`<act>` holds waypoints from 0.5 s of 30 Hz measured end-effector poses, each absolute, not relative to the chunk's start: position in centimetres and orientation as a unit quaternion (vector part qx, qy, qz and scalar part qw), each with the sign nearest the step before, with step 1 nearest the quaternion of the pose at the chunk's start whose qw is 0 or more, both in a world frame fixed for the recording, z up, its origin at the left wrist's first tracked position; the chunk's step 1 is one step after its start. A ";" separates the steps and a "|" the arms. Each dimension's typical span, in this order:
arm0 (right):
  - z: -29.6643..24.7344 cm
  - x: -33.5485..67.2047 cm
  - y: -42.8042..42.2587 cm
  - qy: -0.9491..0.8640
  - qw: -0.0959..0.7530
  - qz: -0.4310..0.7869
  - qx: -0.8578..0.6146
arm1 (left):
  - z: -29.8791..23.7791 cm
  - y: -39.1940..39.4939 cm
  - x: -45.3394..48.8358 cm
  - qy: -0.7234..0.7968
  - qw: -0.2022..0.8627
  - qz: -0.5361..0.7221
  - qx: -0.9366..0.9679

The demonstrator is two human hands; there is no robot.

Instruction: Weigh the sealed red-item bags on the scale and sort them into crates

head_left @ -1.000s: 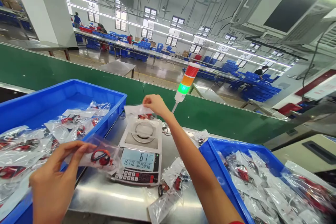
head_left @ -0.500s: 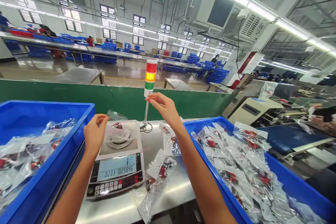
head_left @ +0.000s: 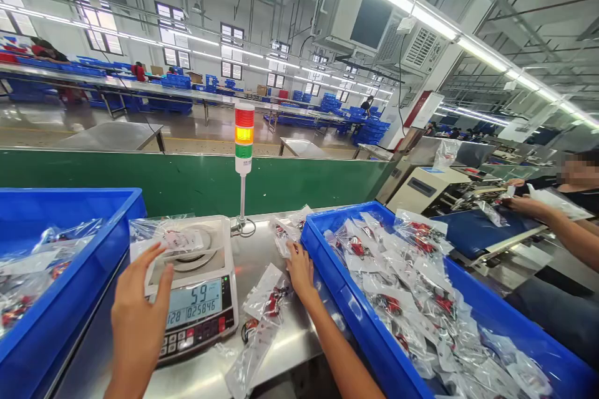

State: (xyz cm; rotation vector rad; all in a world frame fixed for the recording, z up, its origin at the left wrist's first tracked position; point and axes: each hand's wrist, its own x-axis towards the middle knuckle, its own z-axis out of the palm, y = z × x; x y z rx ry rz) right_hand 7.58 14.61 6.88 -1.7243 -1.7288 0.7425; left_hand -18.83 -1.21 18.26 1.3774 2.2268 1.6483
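Note:
My left hand point(head_left: 140, 305) is open over the front left of the digital scale point(head_left: 201, 324), thumb and fingers apart. Just beyond its fingertips a clear bag with a white label point(head_left: 175, 237) lies on the scale's pan, overhanging the left side. The display reads 59 on its upper line; part of the lower line is behind my thumb. My right hand point(head_left: 302, 271) reaches down to a clear packet point(head_left: 283, 234) beside the right bin, fingertips at its near edge, fingers slightly bent and apart. Another bag with red and black parts point(head_left: 274, 305) lies between scale and hand.
Blue bins stand at the left point(head_left: 93, 255) and right point(head_left: 350, 318), both holding bagged parts. A signal tower point(head_left: 244, 137) with its yellow section lit rises behind the scale. A green partition point(head_left: 196, 177) runs behind. At right, a co-worker's hands hold bags over a conveyor point(head_left: 472, 234).
My left hand has let go of the bag, now on the pan, and drawn back nearer. My right hand has dropped from the signal tower to the packet. The display went from 1 to 59.

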 end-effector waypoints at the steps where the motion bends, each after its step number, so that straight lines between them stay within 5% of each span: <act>1: 6.8 8.0 14.6 -0.643 0.304 0.287 -0.641 | 17.9 -1.4 -17.9 0.714 0.040 0.534 0.451; 7: 8.9 11.8 13.4 -0.619 0.373 0.411 -0.556 | 15.7 -0.2 -11.8 0.644 0.193 0.569 0.473; 15: 12.1 10.5 4.5 -0.516 0.407 0.649 -0.384 | 11.9 3.4 -5.6 0.499 0.609 0.561 0.257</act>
